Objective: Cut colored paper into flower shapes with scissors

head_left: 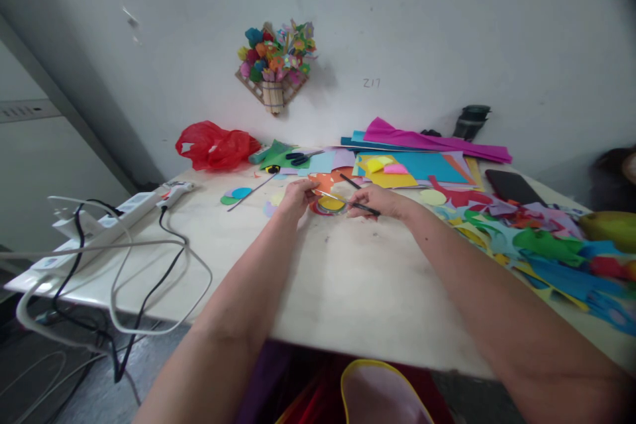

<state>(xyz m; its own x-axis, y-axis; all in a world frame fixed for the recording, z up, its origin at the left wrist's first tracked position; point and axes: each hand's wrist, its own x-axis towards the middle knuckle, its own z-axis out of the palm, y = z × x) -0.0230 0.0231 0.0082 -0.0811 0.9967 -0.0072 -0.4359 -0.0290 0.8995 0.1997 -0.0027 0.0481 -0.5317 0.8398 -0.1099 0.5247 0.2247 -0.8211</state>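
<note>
Near the middle of the table, my right hand (pixel 371 201) is closed around the dark end of a thin black-and-silver tool (pixel 366 209), whose exact kind I cannot make out. Its silver part points left toward my left hand (pixel 299 196). There the fingers are pinched together; whether they grip the tip or a small piece is too small to tell. Just under the tool lies a round, tape-like ring (pixel 331 204) with a yellow middle. Orange paper (pixel 330 181) lies behind it, and a slim black stick (pixel 350 181) rests beyond my right hand.
Paper scraps (pixel 546 238) cover the right side, near a dark phone-like slab (pixel 514 187). Coloured sheets (pixel 432 169), dark-handled scissors (pixel 298 159) and a red plastic bag (pixel 216 146) lie along the back. Power strips (pixel 106 225) with loose cables occupy the left edge. Blue and green discs (pixel 241 193) lie left.
</note>
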